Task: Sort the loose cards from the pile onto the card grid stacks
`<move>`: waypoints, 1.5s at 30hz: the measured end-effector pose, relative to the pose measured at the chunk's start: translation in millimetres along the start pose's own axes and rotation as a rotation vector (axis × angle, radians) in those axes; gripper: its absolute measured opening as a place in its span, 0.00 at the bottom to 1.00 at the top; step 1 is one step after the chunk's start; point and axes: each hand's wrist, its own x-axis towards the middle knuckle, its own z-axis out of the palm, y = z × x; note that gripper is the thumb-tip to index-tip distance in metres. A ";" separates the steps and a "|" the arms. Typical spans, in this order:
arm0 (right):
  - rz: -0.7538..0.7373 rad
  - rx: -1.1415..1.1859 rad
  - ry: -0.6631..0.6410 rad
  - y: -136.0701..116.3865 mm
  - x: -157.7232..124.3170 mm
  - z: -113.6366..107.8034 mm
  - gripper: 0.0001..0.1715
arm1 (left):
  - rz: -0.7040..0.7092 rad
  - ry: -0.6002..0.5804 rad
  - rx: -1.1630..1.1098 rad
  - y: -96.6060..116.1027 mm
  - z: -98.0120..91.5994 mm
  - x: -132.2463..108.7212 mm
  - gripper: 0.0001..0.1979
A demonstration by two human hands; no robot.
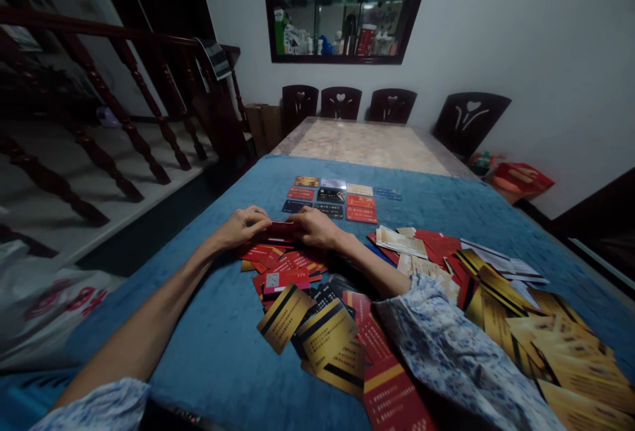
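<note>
A: How does the grip look?

B: Closed on both sides. The left hand [252, 225] and the right hand [317, 226] pinch a dark red card [280, 234] between them, one at each end. I can't tell whether it is a single card or several together.

A: And where is it?

B: Over the far end of a loose heap of mostly red cards [297, 261]. The fingers hide whether it touches them.

A: What lies just beyond the hands?

B: Three neat rows of cards [331, 195], face up. The back row has four: gold, pale lilac, cream and blue. The two nearer rows have three each, in reds, black and dark blue.

A: Closer to the person?

B: Gold cards [332, 342] overlap some black ones, with long red cards [394, 388] beside the right sleeve [446, 345].

A: Off to the right?

B: A wide, untidy spread of gold, red and white cards [501, 285].

A: What carries all this?

B: A worktop [367, 143] under a blue cloth [218, 325], its stone far end bare. Past it stand four dark chairs [341, 104], below a glass-shelved cabinet [342, 57].
</note>
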 end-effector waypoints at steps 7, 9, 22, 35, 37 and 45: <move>0.054 -0.001 0.016 2.2 -1.2 0.9 0.27 | -0.020 0.003 -0.026 2.9 0.4 0.1 0.23; 0.050 0.000 0.015 3.4 -0.8 1.7 0.23 | -0.018 0.003 -0.027 2.4 0.9 0.3 0.23; 0.075 0.026 0.070 -0.3 -0.2 3.0 0.14 | -0.024 0.018 0.013 -2.2 3.0 1.2 0.20; 0.127 -0.060 0.061 -5.6 -1.3 1.9 0.23 | -0.042 0.074 0.062 -0.6 13.3 1.6 0.14; 0.129 -0.063 0.075 -5.6 -1.4 2.4 0.23 | -0.054 0.084 0.062 1.0 13.7 1.5 0.14; 0.137 -0.078 0.176 -3.9 -1.1 4.9 0.27 | -0.088 0.155 -0.015 7.3 14.1 0.8 0.17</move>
